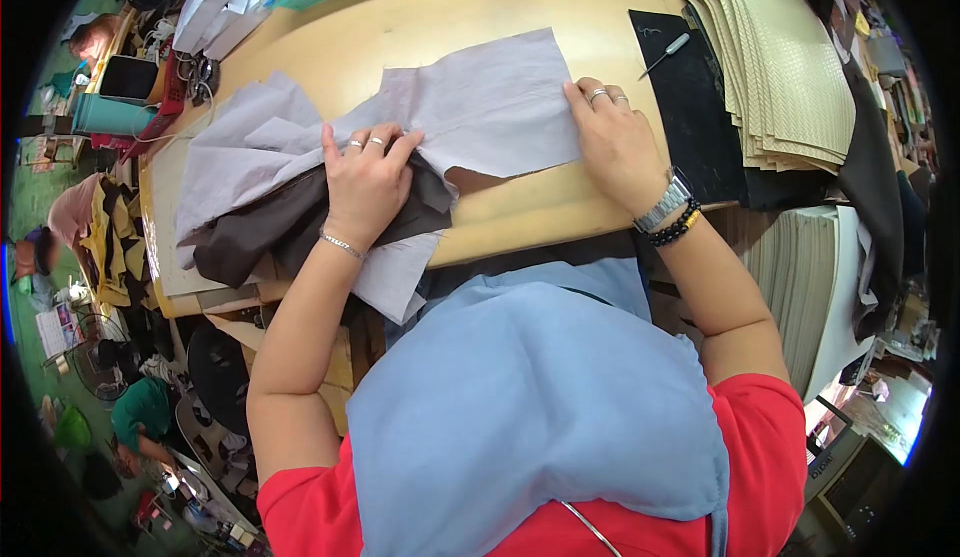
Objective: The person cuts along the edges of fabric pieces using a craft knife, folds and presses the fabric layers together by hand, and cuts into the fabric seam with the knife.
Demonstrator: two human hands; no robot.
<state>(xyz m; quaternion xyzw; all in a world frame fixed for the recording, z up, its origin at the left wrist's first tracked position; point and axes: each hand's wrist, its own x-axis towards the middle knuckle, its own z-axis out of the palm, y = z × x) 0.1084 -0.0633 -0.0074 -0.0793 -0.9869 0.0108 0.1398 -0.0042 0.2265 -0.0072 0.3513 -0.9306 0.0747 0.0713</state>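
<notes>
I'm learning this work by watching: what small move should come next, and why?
Perhaps the left hand should smooth the grey material outward, since it is rumpled beyond that hand but lies mostly flat towards the right hand.

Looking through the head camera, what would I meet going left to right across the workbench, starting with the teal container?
Teal container, the person's left hand, their right hand, a thin pointed tool, then a stack of pale textured sheets.
</notes>
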